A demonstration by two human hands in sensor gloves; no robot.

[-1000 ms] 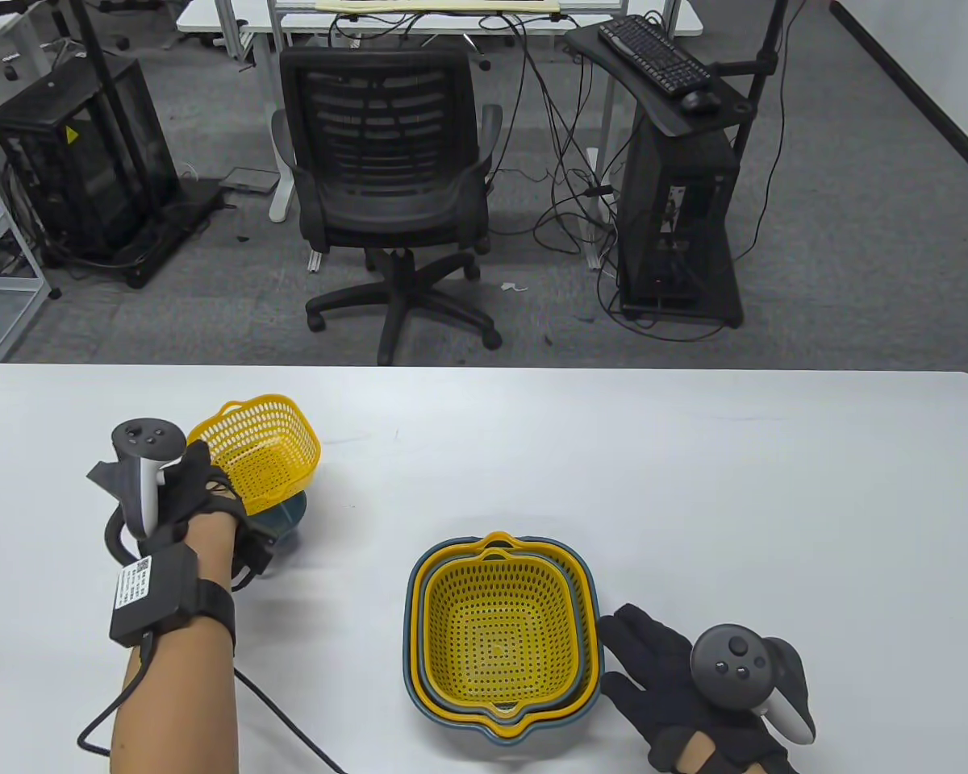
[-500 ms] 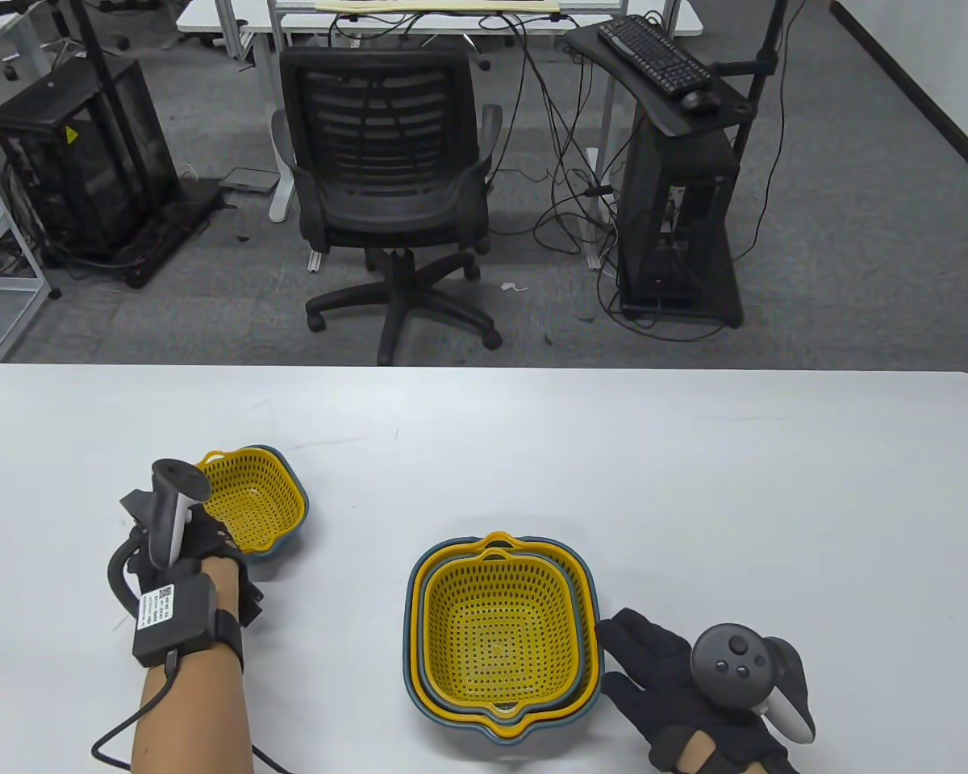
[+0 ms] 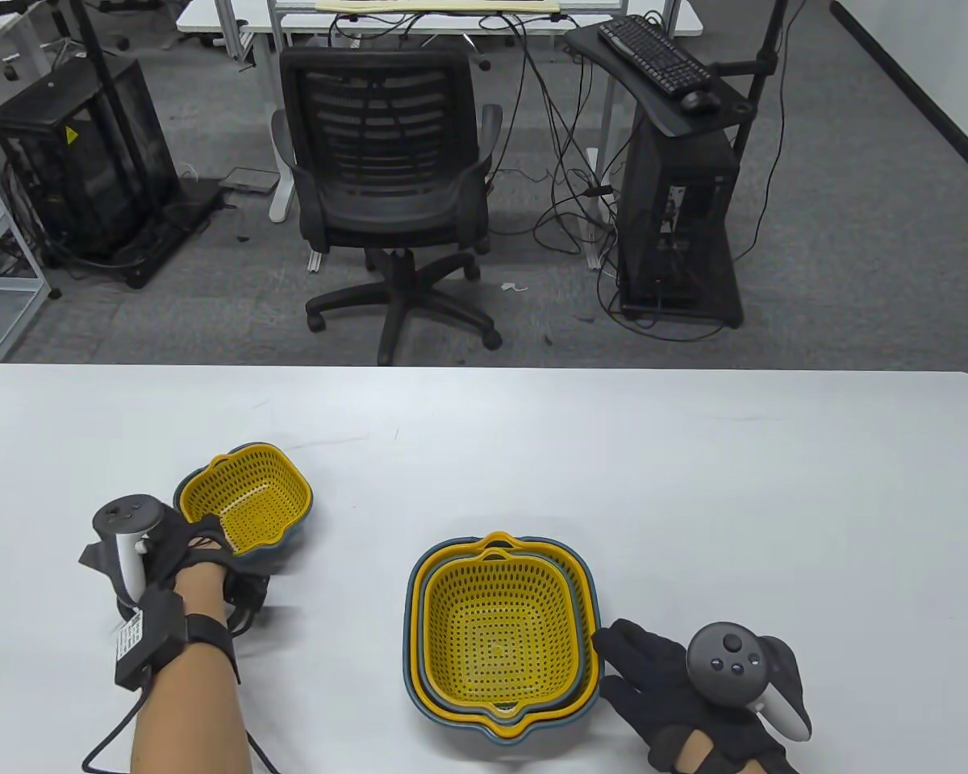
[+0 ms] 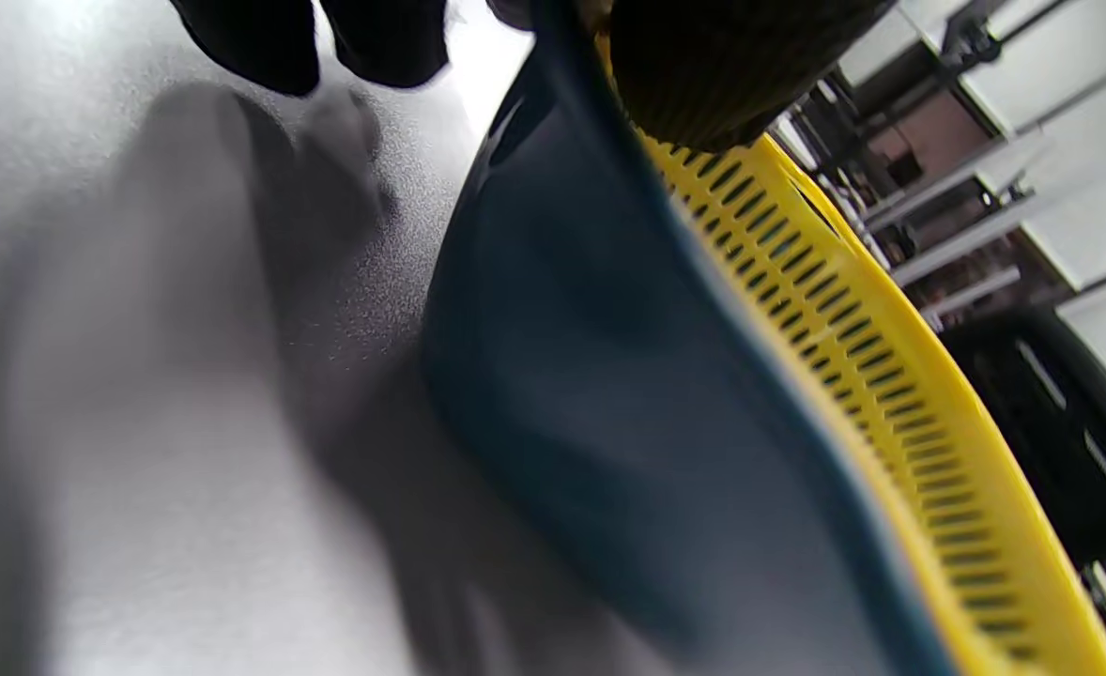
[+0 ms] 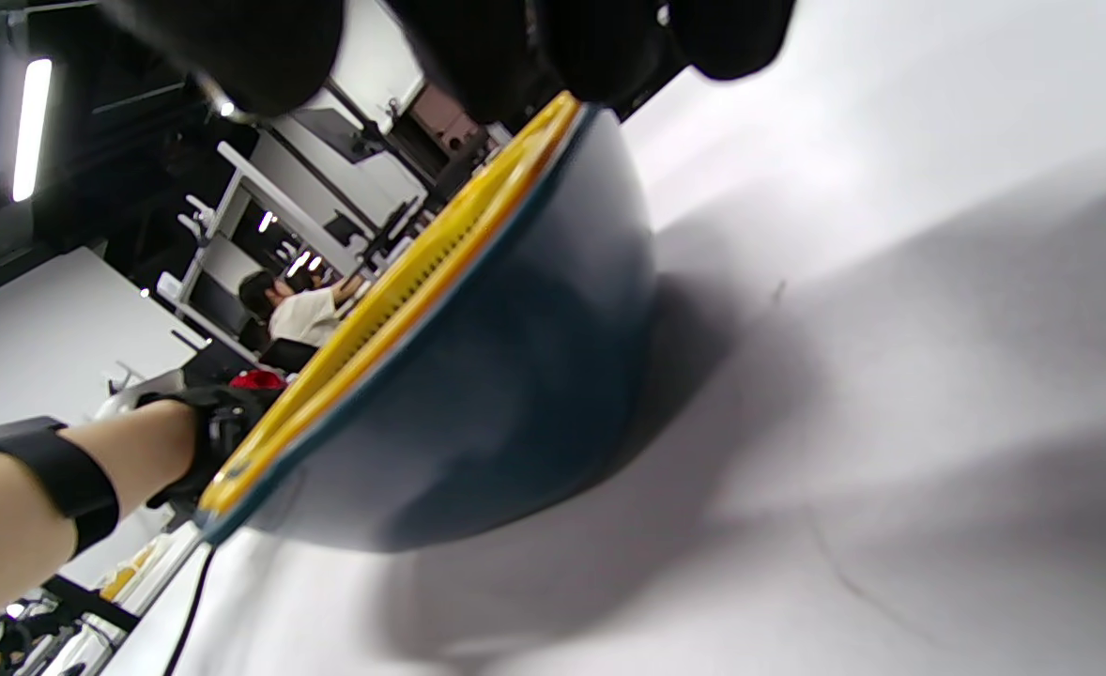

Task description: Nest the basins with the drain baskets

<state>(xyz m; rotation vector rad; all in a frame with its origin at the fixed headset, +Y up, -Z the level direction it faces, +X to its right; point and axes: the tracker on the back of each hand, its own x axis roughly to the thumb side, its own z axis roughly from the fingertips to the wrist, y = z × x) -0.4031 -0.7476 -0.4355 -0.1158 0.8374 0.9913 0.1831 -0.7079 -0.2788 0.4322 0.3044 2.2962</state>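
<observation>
A small yellow drain basket sits nested in a small dark blue basin at the table's left. My left hand grips this pair at its near-left rim. In the left wrist view my thumb lies on the yellow basket's rim and the other fingers hang behind the blue wall. A large yellow basket sits nested in stacked blue basins at the near centre. My right hand lies open on the table, fingertips at that stack's right rim.
The white table ends at a far edge beyond which stand an office chair and computer racks. A cable trails from my left wrist along the near-left table edge.
The left hand lowered the tilted small yellow basket into the small blue basin, then shifted down-left to grip the nested pair's rim. The right hand and large stack barely moved.
</observation>
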